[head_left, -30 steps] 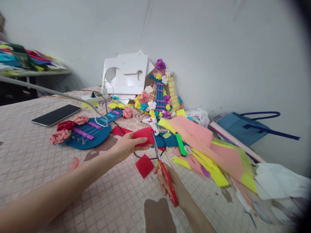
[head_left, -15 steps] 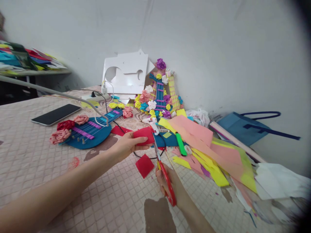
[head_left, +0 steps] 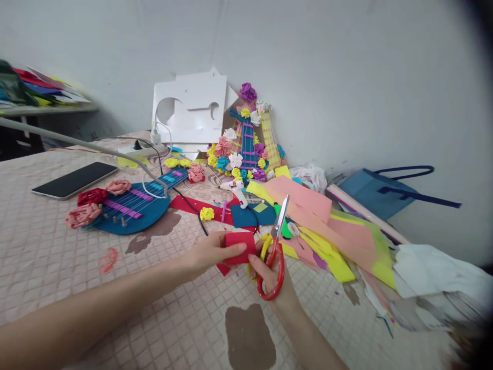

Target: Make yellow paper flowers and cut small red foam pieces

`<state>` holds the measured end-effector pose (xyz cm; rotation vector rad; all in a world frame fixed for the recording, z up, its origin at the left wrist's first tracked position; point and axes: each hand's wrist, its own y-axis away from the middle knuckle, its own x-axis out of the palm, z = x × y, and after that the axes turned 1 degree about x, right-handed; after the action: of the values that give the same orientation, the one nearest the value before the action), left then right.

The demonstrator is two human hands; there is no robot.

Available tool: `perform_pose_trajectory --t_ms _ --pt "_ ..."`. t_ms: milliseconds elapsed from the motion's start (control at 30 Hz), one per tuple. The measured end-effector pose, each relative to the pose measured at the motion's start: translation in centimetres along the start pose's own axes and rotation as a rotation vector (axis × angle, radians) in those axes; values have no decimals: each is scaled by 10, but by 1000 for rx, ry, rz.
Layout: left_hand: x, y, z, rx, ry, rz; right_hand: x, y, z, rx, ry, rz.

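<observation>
My left hand [head_left: 210,252] is closed on a red felt-like square [head_left: 236,241], thumb on top. My right hand [head_left: 279,282] is wrapped around scissors [head_left: 275,262] with red and yellow handles; their blades point up and away and look nearly closed. Its thumb and fingertips meet the right edge of the square. Part of another red piece [head_left: 223,269] shows on the table below my left hand. Beyond the hands lie a white glue gun [head_left: 239,195], a blue sheet [head_left: 244,216], a red strip [head_left: 185,204] and a yellow paper flower [head_left: 207,214].
A blue guitar-shaped craft [head_left: 131,218] with paper flowers lies left, near a dark-screened tablet or phone [head_left: 77,180]. Decorated guitar shapes [head_left: 247,141] lean on the wall. Pink paper [head_left: 304,198], a green marker [head_left: 285,229] and a blue bag [head_left: 373,190] are right. A black cord [head_left: 196,216] crosses the table.
The scissors have come away from the red square and swung upright in my right hand. Both hands have moved nearer, with the square now above the loose red piece. The view has shifted slightly.
</observation>
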<state>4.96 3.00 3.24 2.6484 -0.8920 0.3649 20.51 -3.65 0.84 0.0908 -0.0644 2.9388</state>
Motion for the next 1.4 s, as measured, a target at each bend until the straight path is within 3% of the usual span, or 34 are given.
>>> perform_pose_trajectory --t_ms 100,167,300,433,700,867,1133,1333,1400 --pt "-1 -4 -2 -28 154 -66 -3 -3 -3 -6 -46 15" --pt "-4 -6 -5 -47 188 -46 -4 -4 -4 4 -67 12" --pt "-10 -5 -10 11 47 -20 -4 -4 -4 23 -56 2" --pt "-13 -4 -11 125 -136 -71 -3 -4 -3 35 -61 -4" --pt "-9 -2 -14 102 -123 -126 -2 -3 2 24 -101 -7" --pt "-10 -3 -12 108 -154 49 -2 -4 2 17 -106 3" --pt "-13 -4 -7 88 -135 97 -2 -6 3 22 -106 25" --pt "-9 -4 -4 35 -33 -53 -2 -5 0 27 -79 7" --pt "-9 -4 -4 -2 -18 -36 -2 -5 1 32 -96 2"
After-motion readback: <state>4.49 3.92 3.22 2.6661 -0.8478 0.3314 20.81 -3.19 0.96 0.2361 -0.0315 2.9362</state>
